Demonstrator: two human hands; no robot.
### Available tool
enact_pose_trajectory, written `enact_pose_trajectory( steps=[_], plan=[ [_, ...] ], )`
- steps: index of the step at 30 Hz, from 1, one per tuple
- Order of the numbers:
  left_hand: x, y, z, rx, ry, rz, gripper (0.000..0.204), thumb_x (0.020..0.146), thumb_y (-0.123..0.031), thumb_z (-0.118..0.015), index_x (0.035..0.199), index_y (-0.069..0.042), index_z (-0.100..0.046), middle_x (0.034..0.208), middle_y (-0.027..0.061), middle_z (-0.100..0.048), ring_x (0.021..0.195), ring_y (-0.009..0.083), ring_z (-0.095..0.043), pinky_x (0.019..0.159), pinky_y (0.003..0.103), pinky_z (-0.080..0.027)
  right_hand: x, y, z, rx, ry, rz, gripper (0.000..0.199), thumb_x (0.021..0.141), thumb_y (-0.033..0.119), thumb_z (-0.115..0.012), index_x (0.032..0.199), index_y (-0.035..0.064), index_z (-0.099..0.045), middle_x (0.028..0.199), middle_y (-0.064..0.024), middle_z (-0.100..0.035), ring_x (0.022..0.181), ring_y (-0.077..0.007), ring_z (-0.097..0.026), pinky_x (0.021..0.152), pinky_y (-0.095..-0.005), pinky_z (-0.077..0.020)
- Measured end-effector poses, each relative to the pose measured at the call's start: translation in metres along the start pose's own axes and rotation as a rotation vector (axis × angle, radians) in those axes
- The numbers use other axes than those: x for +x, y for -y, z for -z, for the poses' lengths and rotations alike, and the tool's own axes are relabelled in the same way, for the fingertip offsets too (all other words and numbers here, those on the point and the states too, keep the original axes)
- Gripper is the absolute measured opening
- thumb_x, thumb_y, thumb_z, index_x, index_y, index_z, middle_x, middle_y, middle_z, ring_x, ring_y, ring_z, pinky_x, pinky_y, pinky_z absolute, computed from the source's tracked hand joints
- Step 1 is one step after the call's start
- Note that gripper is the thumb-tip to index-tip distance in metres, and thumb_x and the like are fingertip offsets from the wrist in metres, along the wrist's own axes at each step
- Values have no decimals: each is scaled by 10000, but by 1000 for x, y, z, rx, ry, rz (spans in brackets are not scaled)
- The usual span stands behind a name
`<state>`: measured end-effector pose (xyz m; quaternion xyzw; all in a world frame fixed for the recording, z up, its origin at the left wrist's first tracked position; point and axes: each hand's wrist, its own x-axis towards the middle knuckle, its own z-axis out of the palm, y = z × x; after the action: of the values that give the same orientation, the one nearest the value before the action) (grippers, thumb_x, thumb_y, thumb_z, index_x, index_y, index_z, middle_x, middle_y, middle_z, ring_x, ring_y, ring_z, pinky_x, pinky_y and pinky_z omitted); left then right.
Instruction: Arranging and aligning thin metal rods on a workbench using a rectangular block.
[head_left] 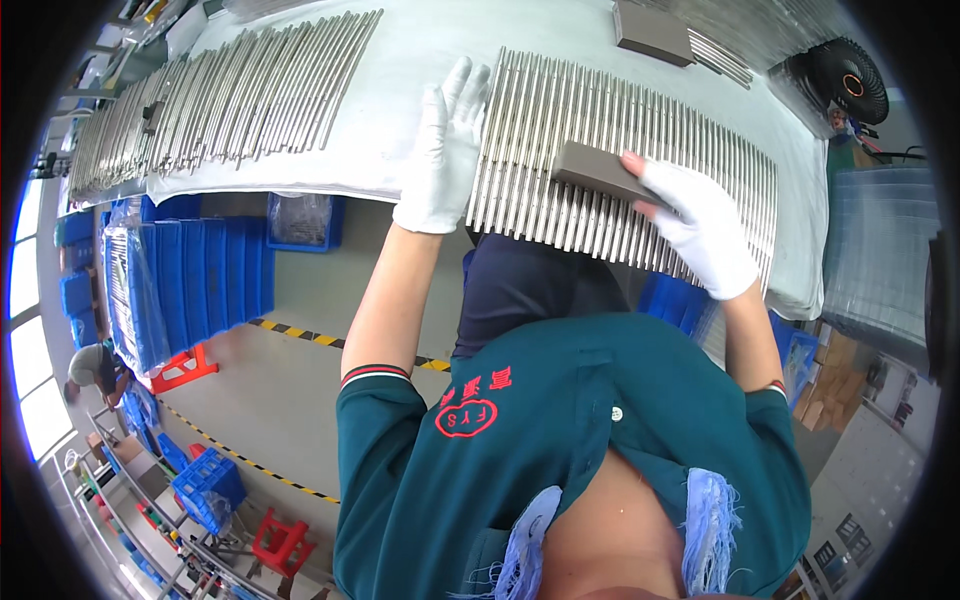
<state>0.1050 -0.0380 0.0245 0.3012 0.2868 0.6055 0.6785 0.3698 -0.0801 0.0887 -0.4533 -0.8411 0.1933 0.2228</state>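
Side by side on the pale-covered table (pixel 390 110) lies a wide row of thin shiny metal rods (pixel 560 110). My left hand (pixel 440 160), in a white glove, lies flat along the row's left end, fingers stretched out and holding nothing. My right hand (pixel 705 230) wears a white glove that leaves some fingertips bare. Its thumb and fingers grip a grey-brown rectangular block (pixel 600 170), which rests across the rods right of the row's middle. The palm side of that hand is hidden.
More metal rods (pixel 270 90) spread over the table's left part, with a small dark piece (pixel 152 117) on them. A second grey-brown block (pixel 652 32) lies at the far edge beside a few rods (pixel 720 58). A black fan (pixel 848 82) stands far right. Blue crates (pixel 200 280) stand below left.
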Motion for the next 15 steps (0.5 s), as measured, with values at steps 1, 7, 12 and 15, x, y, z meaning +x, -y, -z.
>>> enact_pose_trajectory(
  steps=[1, 7, 12, 15],
  plan=[
    [1, 0, -1, -5, -4, 0, 801, 990, -587, -449, 1529, -20, -277, 1557, 190, -319, 1474, 300, -237, 1229, 418, -203, 10, 2, -12, -2, -25, 21, 475, 822, 66, -686, 1286, 162, -653, 1142, -100, -697, 963, -298, -671, 858, -363, -536],
    [5, 3, 1, -4, -11, -10, 808, 987, -587, -458, 1527, -13, -280, 1547, 207, -337, 1475, 313, -239, 1225, 424, -209, -1, -2, -1, 33, 15, -25, 488, 837, 95, -680, 1314, 192, -639, 1198, -75, -685, 1032, -296, -659, 886, -359, -527],
    [4, 3, 6, -16, -28, -3, 792, 980, -589, -473, 1509, -21, -316, 1520, 191, -374, 1454, 300, -279, 1218, 435, -236, -72, -43, 70, 288, 59, -441, 561, 835, 126, -751, 1368, 63, -587, 1377, -100, -603, 1315, -220, -520, 1126, -366, -376],
    [11, 7, 7, -52, -30, 8, 774, 978, -581, -485, 1501, -30, -332, 1503, 183, -394, 1434, 293, -312, 1213, 442, -249, -82, -89, 84, 357, -593, -359, 784, 867, 220, -765, 1519, 48, -363, 1506, -111, -444, 1332, -233, -476, 1139, -348, -341]
  ],
)
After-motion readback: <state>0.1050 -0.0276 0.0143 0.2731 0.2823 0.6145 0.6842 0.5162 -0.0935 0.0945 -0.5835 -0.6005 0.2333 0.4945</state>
